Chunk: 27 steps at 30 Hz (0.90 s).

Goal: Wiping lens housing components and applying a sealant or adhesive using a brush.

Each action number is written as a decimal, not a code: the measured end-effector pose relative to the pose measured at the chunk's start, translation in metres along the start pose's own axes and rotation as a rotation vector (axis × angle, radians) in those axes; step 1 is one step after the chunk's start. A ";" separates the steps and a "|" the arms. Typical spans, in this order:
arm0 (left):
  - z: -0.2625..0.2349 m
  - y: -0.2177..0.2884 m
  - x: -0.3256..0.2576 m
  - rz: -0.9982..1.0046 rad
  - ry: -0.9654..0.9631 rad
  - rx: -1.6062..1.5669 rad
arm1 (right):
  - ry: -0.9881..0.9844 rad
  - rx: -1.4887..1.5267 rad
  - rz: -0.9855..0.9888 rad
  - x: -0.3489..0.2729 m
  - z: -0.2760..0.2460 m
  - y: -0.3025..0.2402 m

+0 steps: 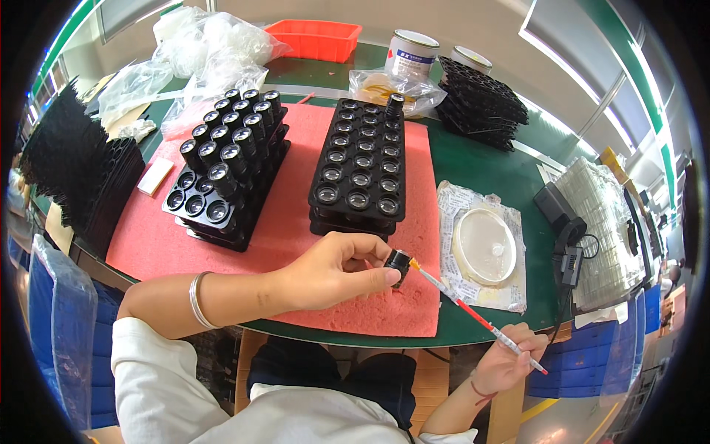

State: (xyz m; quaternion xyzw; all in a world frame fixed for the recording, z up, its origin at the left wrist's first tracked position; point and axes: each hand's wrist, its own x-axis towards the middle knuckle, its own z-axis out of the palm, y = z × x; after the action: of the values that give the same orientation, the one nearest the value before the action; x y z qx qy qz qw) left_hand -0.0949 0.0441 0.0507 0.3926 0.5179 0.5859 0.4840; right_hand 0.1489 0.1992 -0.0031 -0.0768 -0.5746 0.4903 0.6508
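Note:
Between the thumb and fingers of my left hand [344, 270] sits a small black lens barrel [397, 266], held above the front of the pink foam mat [362, 314]. My right hand [512, 357] grips a thin brush [477, 317] with a white and red handle, near its rear end. The brush's yellowish tip meets the barrel's right side or comes very close to it. Beyond my left hand stands a black tray [316, 200] with rows of clear-faced lenses and one taller barrel [396, 103] at its far corner. Farther left, another black tray [225, 233] carries several upright lens barrels [220, 133].
Right of the mat, a round white dish [484, 246] rests on printed paper [509, 300]. Stacks of black trays [89, 170] flank the mat. A red bin [314, 41], metal cans [411, 55] and plastic bags [214, 44] line the back; a black device [562, 222] stands right.

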 end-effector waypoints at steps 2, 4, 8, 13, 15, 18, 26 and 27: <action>0.000 -0.001 0.000 -0.016 -0.004 0.005 | 0.015 -0.005 0.002 0.000 0.001 0.000; 0.000 -0.003 0.001 -0.003 -0.025 -0.009 | 0.029 -0.011 0.003 0.001 -0.001 0.000; -0.001 -0.006 0.003 0.012 -0.027 -0.001 | 0.105 -0.015 0.025 0.003 0.006 0.003; 0.003 0.013 -0.008 0.175 0.044 0.560 | 0.194 -0.102 -0.002 0.005 0.013 0.011; 0.000 0.023 -0.017 0.481 0.079 0.783 | 0.159 -0.139 -0.005 0.007 0.015 0.013; -0.008 0.050 -0.040 0.856 0.194 1.092 | 0.190 -0.225 -0.020 0.008 0.016 0.012; -0.069 0.046 -0.109 0.702 1.285 1.089 | 0.186 -0.222 0.010 0.007 0.008 0.012; -0.076 0.045 -0.113 0.634 1.318 1.064 | 0.172 -0.226 0.012 0.008 0.008 0.012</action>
State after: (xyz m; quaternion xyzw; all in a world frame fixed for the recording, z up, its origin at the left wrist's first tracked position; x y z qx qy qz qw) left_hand -0.1496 -0.0834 0.0879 0.2736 0.7602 0.4810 -0.3405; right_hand 0.1345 0.2067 -0.0031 -0.1948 -0.5677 0.4182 0.6818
